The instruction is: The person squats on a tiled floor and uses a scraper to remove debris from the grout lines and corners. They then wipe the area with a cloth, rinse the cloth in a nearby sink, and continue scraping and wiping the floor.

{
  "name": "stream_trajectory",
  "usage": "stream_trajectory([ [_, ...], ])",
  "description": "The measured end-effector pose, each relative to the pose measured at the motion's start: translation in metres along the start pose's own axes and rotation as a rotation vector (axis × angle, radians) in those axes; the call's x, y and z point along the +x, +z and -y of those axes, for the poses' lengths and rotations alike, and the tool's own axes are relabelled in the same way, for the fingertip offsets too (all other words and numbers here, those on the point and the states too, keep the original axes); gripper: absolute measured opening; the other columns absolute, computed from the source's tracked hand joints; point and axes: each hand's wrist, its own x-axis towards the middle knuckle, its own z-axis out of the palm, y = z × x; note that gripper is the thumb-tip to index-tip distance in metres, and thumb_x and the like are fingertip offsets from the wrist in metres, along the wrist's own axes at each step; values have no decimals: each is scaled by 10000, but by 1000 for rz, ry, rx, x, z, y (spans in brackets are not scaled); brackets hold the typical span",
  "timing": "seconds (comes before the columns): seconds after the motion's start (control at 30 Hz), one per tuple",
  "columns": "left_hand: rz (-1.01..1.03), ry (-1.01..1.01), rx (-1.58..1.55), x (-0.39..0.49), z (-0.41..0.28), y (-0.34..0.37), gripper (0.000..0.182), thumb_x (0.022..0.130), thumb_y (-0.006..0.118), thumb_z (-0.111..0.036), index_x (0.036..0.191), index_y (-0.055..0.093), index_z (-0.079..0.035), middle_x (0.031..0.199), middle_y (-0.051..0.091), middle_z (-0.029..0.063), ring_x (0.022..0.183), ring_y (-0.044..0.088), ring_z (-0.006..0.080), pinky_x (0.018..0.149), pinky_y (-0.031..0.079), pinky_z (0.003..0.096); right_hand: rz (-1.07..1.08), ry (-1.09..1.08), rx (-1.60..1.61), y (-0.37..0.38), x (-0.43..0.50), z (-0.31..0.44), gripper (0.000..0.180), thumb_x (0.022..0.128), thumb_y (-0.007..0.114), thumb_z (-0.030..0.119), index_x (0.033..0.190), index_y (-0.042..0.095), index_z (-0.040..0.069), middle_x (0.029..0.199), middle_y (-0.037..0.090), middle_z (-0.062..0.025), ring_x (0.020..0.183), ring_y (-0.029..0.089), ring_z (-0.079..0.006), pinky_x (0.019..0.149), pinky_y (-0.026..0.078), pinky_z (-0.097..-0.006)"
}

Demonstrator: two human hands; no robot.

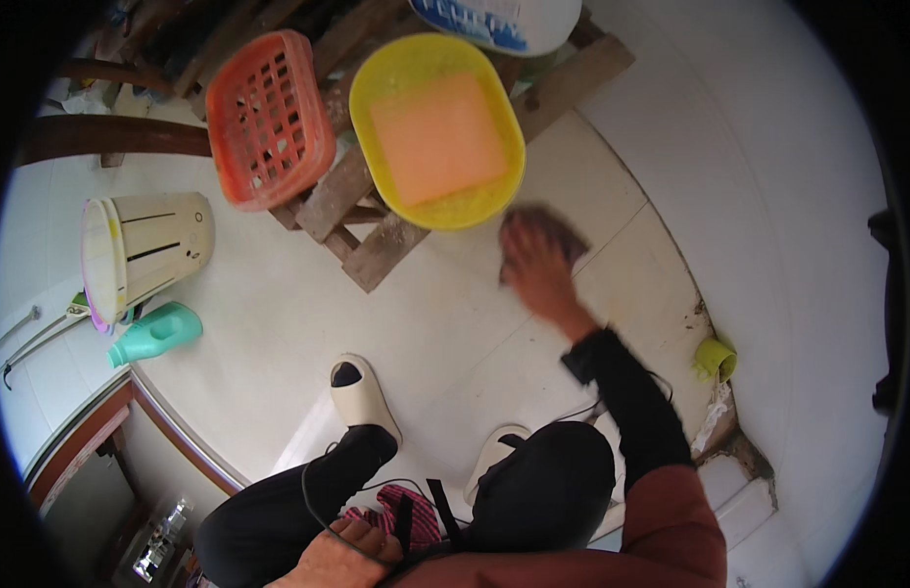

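My right hand [537, 266], blurred by motion, is spread over a dark cloth [558, 234] to the right of the yellow tub. My left hand [345, 555] rests near my lap at the bottom, its fingers curled beside a pink-and-black checked cloth [414, 518] and a thin dark cord; whether it grips anything is not clear. Upon a wooden slatted rack [385, 253] sits the yellow plastic tub [363, 77], with a flat orange square [440, 140] in it. Left of that tub is a red plastic basket [275, 125].
A cream bucket [161, 239] lies on its side at the left, near a green plastic bottle [157, 334]. By the right wall lies a yellow-green cup [715, 360]. A white lidded container [506, 22] stands at the top. My slippered feet are on the tiled floor [279, 316].
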Motion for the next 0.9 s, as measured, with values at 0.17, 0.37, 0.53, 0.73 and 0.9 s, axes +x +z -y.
stream_trajectory([
  [0.17,-1,-50,29,4,0,0,223,895,612,-159,1040,650,7,914,665,102,901,665,253,816,523,377,-247,208,-86,-13,109,-91,689,1112,472,391,1688,288,62,1756,252,-196,1616,225,-408,1291,202,-580],
  [0.37,80,17,-60,8,-4,-8,145,876,693,-220,933,672,-88,850,655,63,825,691,251,759,570,379,10,174,16,-4,102,30,672,1037,565,280,1625,383,9,1720,297,-251,1594,241,-482,1270,210,-653],
  [0.53,97,-12,28,15,-16,-11,142,876,685,-212,939,668,-85,824,632,53,831,690,245,758,566,370,21,-151,418,8,31,111,636,1019,557,197,1615,406,33,1736,300,-194,1608,248,-427,1287,207,-615],
  [0.73,80,30,36,16,-11,-11,124,868,664,-186,942,668,-87,832,630,36,832,684,229,752,560,355,135,102,90,-7,-76,1,660,1039,537,158,1673,357,122,1760,278,-144,1606,281,-396,1256,291,-579],
  [0.9,94,94,54,12,-15,-6,142,842,656,-170,959,667,-90,859,631,26,857,668,214,772,548,348,35,429,-23,-20,-91,-82,630,1129,472,292,1702,287,108,1789,163,-182,1632,172,-436,1298,168,-595],
])
